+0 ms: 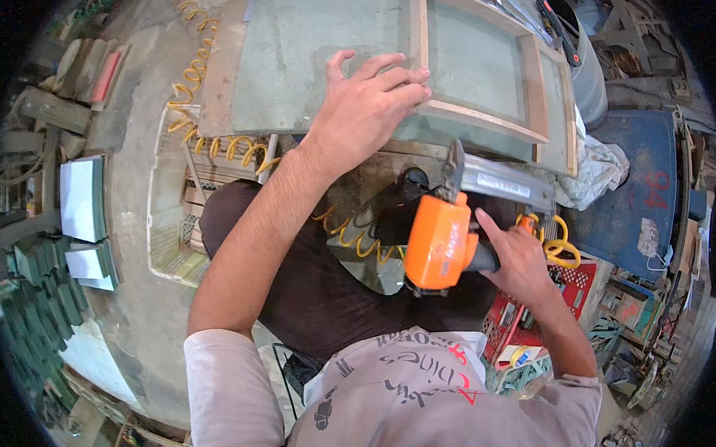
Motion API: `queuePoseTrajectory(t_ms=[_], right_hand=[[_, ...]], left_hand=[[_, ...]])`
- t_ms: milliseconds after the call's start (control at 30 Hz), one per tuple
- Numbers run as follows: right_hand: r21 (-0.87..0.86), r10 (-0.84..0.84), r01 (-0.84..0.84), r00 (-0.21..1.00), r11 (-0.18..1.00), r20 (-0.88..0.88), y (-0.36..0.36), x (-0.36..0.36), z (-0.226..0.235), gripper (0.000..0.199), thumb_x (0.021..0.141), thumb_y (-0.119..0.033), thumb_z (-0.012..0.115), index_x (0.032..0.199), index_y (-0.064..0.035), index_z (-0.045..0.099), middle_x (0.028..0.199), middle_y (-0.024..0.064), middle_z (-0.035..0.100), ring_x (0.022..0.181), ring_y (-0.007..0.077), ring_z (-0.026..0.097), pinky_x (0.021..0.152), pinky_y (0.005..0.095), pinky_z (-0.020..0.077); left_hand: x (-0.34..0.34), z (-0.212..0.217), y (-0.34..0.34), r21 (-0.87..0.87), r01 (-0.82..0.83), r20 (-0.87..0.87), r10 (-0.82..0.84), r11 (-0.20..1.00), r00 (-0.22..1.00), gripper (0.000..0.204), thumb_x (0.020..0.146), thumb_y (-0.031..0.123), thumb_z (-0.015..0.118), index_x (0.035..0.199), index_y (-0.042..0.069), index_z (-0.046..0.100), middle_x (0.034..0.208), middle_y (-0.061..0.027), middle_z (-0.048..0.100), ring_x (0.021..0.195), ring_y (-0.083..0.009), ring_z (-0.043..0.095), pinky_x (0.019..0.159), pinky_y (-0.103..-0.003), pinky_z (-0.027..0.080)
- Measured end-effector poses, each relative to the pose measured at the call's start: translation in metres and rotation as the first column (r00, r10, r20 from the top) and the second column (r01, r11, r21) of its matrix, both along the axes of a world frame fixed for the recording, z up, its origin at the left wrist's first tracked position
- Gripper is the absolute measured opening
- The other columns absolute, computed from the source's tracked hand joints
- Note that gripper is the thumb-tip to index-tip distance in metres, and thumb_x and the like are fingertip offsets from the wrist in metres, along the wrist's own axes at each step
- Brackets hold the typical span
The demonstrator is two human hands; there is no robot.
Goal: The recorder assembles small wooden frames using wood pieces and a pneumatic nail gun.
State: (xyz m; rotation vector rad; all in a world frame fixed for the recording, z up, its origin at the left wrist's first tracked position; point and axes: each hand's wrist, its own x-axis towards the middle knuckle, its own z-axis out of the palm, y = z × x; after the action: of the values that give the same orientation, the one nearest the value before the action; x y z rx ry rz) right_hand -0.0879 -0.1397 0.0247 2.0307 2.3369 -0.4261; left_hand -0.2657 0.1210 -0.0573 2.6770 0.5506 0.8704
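My right hand (517,257) is wrapped round the dark handle of an orange nail gun (439,240). The tool's silver magazine (505,181) stretches to the right, and its nose points up towards the workbench. Ahead of me lies a light wooden frame (480,120) with crosspieces, on a greenish-grey board (325,33). My left hand (370,98) grips the near left corner of this frame between its fingertips, the little finger held apart. Between the gun's nose and the frame's near edge there is a small gap.
A coiled yellow air hose (193,76) hangs at the left and crosses below the bench. A pale plastic crate (164,240) stands left of my legs, a red crate (506,327) to the right. A crumpled cloth (600,173) lies beside a blue panel (635,186).
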Motion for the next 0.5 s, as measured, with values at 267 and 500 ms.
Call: queuePoseTrajectory(t_ms=[267, 500], right_hand=[[-0.067, 0.061, -0.059, 0.998, 0.996, 0.022, 0.038, -0.001, -0.005, 0.101, 0.060, -0.019, 0.083, 0.148, -0.0088, 0.034, 0.076, 0.0062, 0.060, 0.072, 0.0264, 0.060, 0.073, 0.0367, 0.0467], [-0.152, 0.069, -0.066, 0.998, 0.986, 0.012, 0.047, 0.000, -0.001, 0.109, 0.059, -0.018, 0.085, 0.151, -0.0099, 0.028, 0.078, 0.0072, 0.061, 0.075, 0.0264, 0.061, 0.076, 0.0358, 0.0460]], left_hand=[[-0.001, 0.003, 0.000, -0.030, 0.016, -0.015, -0.016, 0.999, 1.000, 0.030, 0.086, 0.013, 0.065, 0.115, 0.022, 0.065, 0.130, 0.0081, 0.059, 0.130, -0.0190, 0.045, 0.109, -0.057, 0.021], [-0.001, 0.002, 0.001, -0.033, 0.012, -0.019, -0.013, 0.999, 1.000, 0.034, 0.085, 0.006, 0.061, 0.115, 0.022, 0.065, 0.129, 0.0080, 0.059, 0.130, -0.0192, 0.045, 0.110, -0.058, 0.021]])
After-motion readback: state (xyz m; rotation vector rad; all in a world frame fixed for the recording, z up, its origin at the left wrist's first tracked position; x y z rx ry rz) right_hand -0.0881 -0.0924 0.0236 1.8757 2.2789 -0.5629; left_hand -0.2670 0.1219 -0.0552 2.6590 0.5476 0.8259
